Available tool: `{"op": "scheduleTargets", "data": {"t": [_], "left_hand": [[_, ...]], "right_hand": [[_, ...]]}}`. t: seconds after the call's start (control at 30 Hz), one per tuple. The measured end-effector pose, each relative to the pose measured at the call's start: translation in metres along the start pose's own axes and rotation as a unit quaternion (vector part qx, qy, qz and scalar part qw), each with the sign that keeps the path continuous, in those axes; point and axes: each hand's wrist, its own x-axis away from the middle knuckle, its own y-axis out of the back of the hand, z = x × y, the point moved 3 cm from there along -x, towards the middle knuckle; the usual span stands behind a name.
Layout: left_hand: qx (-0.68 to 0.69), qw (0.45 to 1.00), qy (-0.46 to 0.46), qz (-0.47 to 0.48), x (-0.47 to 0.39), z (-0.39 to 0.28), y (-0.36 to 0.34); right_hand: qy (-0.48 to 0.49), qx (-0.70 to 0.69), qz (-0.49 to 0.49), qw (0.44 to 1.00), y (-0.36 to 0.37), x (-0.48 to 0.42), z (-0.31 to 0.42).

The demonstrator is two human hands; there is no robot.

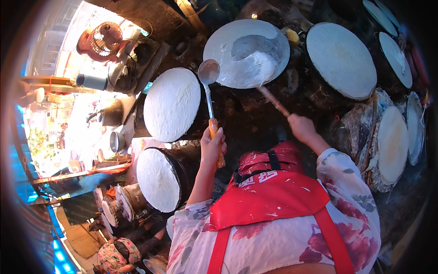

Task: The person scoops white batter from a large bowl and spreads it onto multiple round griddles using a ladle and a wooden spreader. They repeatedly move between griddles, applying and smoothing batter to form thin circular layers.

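Observation:
My left hand grips the orange handle of a metal ladle, its round bowl held up beside the left edge of a large round griddle. White batter coats much of the griddle, with a grey area near its middle. My right hand is closed around a wooden handle that reaches to the griddle's near edge. A thick mass of white batter lies there; the tool's far end is blurred or hidden in it.
White-covered round griddles stand at the left, lower left and right. A pale round sheet lies farther right. A caged fan and a metal pot are at the upper left. Another person is at the lower left.

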Motion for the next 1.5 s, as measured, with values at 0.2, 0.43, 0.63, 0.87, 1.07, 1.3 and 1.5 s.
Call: {"op": "scheduleTargets", "data": {"t": [0.2, 0.43, 0.63, 0.87, 1.07, 1.3, 1.5], "left_hand": [[-0.004, 1.000, 0.001, 0.001, -0.003, 0.001, -0.009], [-0.022, 1.000, -0.005, 0.002, -0.011, -0.005, -0.021], [-0.022, 1.000, 0.005, -0.001, -0.010, -0.005, -0.026], [-0.004, 1.000, 0.023, -0.012, -0.006, 0.000, -0.034], [0.005, 1.000, 0.019, -0.017, -0.005, 0.004, -0.038], [-0.012, 0.999, 0.018, -0.046, -0.010, -0.004, -0.044], [0.014, 0.999, 0.021, -0.048, -0.011, -0.004, -0.038]], "right_hand": [[0.012, -0.030, -0.026, 0.999, 0.017, -0.023, -0.015], [-0.002, -0.027, -0.057, 0.998, 0.034, -0.049, -0.046], [0.099, 0.005, 0.009, 0.995, 0.037, -0.034, -0.026], [-0.019, 0.072, -0.065, 0.995, 0.060, -0.096, -0.058], [-0.059, 0.098, -0.066, 0.991, 0.080, -0.189, -0.035], [-0.011, 0.111, -0.042, 0.993, 0.080, -0.262, 0.000], [-0.032, 0.033, -0.063, 0.997, 0.086, -0.153, 0.002]]}}
